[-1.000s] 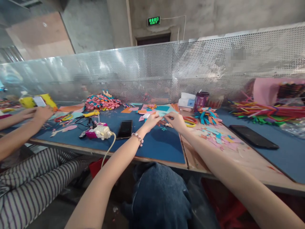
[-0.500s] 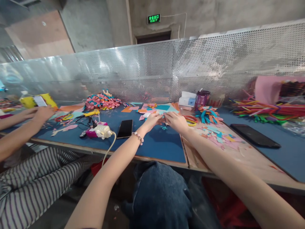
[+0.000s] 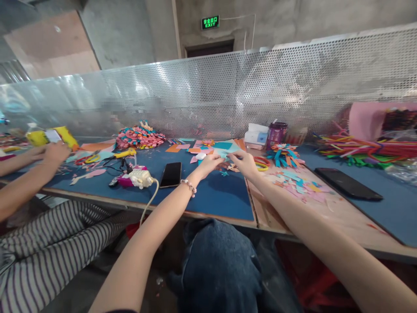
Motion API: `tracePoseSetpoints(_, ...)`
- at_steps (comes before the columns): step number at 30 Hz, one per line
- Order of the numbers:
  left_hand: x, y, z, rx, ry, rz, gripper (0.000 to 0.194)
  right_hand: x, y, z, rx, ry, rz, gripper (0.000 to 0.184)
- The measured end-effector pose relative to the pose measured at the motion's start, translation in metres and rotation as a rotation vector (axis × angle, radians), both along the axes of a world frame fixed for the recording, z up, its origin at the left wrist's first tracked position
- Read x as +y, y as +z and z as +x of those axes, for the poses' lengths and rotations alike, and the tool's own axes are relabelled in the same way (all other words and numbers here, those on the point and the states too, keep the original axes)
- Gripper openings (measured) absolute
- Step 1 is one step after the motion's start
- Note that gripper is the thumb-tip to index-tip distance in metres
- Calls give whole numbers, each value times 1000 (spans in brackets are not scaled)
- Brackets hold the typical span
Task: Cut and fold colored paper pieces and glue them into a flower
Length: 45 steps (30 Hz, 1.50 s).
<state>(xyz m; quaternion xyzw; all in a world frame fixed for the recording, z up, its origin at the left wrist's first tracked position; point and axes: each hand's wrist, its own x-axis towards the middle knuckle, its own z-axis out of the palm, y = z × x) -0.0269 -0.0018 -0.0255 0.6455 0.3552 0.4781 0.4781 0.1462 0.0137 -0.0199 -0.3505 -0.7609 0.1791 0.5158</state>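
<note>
My left hand [image 3: 210, 165], with a beaded bracelet at the wrist, is closed in a pinch over the blue mat [image 3: 215, 200]. What its fingertips hold is too small to make out. Close by on the right, my right hand [image 3: 245, 164] is pinched too, its fingertips a little apart from the left ones. Between and below them lie a small teal paper cutout [image 3: 224, 173] and a pale pinkish paper piece [image 3: 233, 167]. Behind are light-blue paper sheets [image 3: 223, 152] and a small white object [image 3: 201, 156] beside my left hand.
A phone [image 3: 171, 174] and a power strip [image 3: 138, 177] lie left; a dark phone-like slab [image 3: 348, 184] lies right. Paper scraps [image 3: 298, 184], scissors [image 3: 261, 164] and a purple can [image 3: 277, 135] are nearby. Another person's hands [image 3: 54, 152] work at far left.
My right hand has drawn slightly away from the left, and its fingers have lifted and bunched. The pale paper piece below it now shows. The left hand has hardly moved.
</note>
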Motion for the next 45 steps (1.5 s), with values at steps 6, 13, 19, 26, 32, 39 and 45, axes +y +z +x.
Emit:
tracePoseSetpoints(6,0,0,-1,82,-7,37,20,2,2,3,112,132,-266,35)
tracePoseSetpoints(13,0,-2,-2,63,-9,18,21,8,1,8,53,192,-326,35)
tracePoseSetpoints(19,-2,0,-2,72,-8,30,16,13,-3,9,27,217,-358,36)
tracePoseSetpoints(26,1,-3,-3,66,12,24,14,12,-2,8,-21,212,-351,33)
tracePoseSetpoints(32,3,-3,-4,20,30,13,15,9,0,9,-11,232,-370,33)
tracePoseSetpoints(39,0,-2,-3,51,63,13,13,12,-2,10,-31,228,-341,37)
tracePoseSetpoints(45,0,0,-3,66,71,37,11,9,0,10,-49,209,-330,41)
